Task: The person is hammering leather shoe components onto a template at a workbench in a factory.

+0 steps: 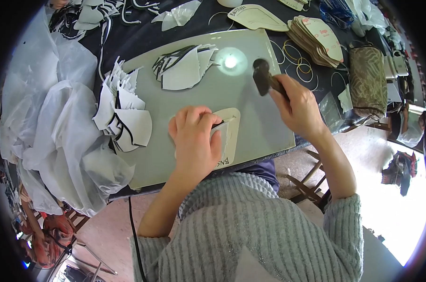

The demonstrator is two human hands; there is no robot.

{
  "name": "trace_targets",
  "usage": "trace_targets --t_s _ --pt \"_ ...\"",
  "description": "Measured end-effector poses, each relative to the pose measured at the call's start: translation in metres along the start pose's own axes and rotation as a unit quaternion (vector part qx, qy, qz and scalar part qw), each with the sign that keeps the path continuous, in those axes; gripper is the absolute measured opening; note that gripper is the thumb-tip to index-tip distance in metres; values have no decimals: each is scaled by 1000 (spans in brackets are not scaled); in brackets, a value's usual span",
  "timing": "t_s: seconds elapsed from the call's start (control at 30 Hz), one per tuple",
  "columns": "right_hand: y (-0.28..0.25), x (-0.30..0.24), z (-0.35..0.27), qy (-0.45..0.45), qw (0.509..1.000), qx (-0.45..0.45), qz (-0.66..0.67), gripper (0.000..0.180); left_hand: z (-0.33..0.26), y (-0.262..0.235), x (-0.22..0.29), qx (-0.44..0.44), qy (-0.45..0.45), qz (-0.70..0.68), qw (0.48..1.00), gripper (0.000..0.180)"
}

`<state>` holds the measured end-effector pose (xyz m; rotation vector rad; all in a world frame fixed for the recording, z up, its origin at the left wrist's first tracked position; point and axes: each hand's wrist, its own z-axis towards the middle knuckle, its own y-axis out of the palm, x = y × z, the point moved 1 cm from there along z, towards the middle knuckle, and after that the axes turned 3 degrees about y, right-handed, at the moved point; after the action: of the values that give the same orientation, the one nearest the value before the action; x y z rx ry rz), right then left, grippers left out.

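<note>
In the head view, the right hand (298, 104) grasps a hammer (261, 78) by its handle, its head lifted over the far right part of the grey board (264, 136). The left hand (196, 136) rests with bent fingers on a white piece (225, 133), which lies on a cream template (232, 136) near the board's front edge. A dark strip shows by the fingertips; the hand covers too much to tell whether that grip pinches the piece or only presses it.

Beyond lies one pile (182, 70) of white, dark-edged pieces; another pile (123, 113) lies to the left, beside a plastic bag (58, 117) on the surface (128, 40).

The chief risk, I judge, is the hammer striking the left fingers, should it come down where they sit. The piece might slip over the template if the left hand pressed too lightly, putting its edge out of line. A blow off the strip could mark the white face. The left pile, loosely fanned, would probably slide if an arm brushed it.
</note>
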<state>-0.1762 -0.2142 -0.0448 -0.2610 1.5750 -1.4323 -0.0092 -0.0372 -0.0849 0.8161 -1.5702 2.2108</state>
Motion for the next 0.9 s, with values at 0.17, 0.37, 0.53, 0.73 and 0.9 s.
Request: trace_targets --t_s 0.17,0.37,0.53,0.73,0.9 --pt "2 -46 -27 -39 985 -151 -69 25 3 -2 1 -19 -7 1 1000 30" --pt "-1 -57 -24 -56 966 -195 -159 32 -2 0 2 10 -17 8 1000 31" --pt "15 -43 -32 -22 963 -206 -173 34 6 -4 4 -24 -38 7 999 21" --pt "16 -46 -34 -10 963 -209 -168 28 8 -4 3 -45 -22 15 999 21" --pt "17 -43 -35 -10 969 -199 -148 28 5 -5 5 -20 -34 -25 999 19"
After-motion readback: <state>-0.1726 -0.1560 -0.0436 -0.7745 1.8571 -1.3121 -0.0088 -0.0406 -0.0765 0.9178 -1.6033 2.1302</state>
